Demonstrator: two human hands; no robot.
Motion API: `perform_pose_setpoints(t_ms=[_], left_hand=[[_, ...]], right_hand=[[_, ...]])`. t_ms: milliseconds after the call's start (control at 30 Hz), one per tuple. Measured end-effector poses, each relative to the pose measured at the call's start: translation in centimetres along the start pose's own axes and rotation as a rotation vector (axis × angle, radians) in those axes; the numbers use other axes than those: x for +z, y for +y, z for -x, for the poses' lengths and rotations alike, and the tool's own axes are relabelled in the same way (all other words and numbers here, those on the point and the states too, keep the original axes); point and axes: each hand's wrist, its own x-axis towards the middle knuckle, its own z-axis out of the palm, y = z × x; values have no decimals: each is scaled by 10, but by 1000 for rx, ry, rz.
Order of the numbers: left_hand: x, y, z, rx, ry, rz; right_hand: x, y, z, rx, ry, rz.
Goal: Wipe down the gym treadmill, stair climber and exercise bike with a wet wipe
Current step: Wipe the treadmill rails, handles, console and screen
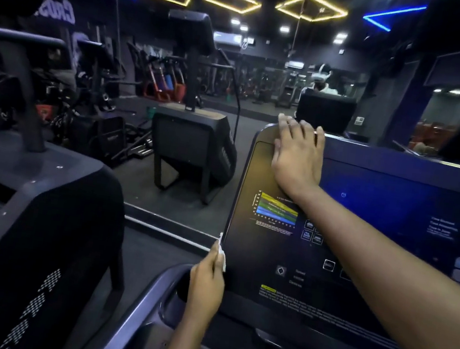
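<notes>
The treadmill's dark console panel point(270, 257) fills the lower right, with a coloured chart and small button icons on it. My left hand point(206, 283) pinches a white wet wipe point(222, 254) and holds it against the console's left edge, low down. My right hand point(298, 154) lies flat with straight fingers on the console's upper left corner, its forearm crossing the panel from the right. A dark handrail point(153, 290) curves under my left hand.
A second machine's black housing point(39, 221) stands close on the left. A wall mirror point(206, 82) straight ahead reflects a stair climber point(192, 139), gym gear and a person with a headset. Dark floor lies between the machines.
</notes>
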Motion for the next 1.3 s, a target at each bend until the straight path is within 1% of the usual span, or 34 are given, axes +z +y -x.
perform_pose_setpoints(t_ms=[33, 67, 133, 167, 200, 267, 367, 467, 533, 667, 800, 867, 933, 1033, 1100, 1167, 1300], left_hand=[[1, 8, -9, 17, -3, -7], [2, 16, -20, 36, -8, -23], [4, 31, -34, 90, -2, -59], [5, 31, -36, 110, 5, -67], [6, 28, -32, 107, 6, -57], [8, 6, -13, 67, 36, -29], [10, -37, 34, -66, 81, -8], [14, -58, 78, -166, 41, 3], [16, -59, 90, -185, 48, -10], [20, -39, 79, -220, 180, 8], [13, -28, 64, -186, 284, -27], [6, -24, 52, -154, 332, -89], [-6, -13, 39, -103, 359, -101], [-34, 5, 21, 64, 299, -40], [-54, 12, 8, 127, 257, -14], [-78, 14, -6, 169, 241, -15], [-122, 15, -22, 238, 206, -12]], right_hand=[[0, -6, 8, -80, -23, -19], [2, -13, 18, -198, -68, -30], [9, -24, 41, -419, -208, -45], [14, -28, 51, -465, -258, -61], [17, -30, 60, -466, -279, -82], [23, -32, 72, -428, -267, -106], [30, -33, 89, -424, -262, -122], [36, -38, 111, -468, -291, -115], [39, -41, 126, -479, -303, -123], [38, -35, 150, -486, -308, -191], [31, -30, 166, -489, -327, -263], [26, -30, 172, -451, -332, -396], [21, -30, 176, -325, -354, -587], [18, -35, 176, -97, -307, -844], [19, -45, 171, 26, -326, -970], [22, -65, 162, 132, -356, -1057], [36, -114, 147, 239, -458, -1149]])
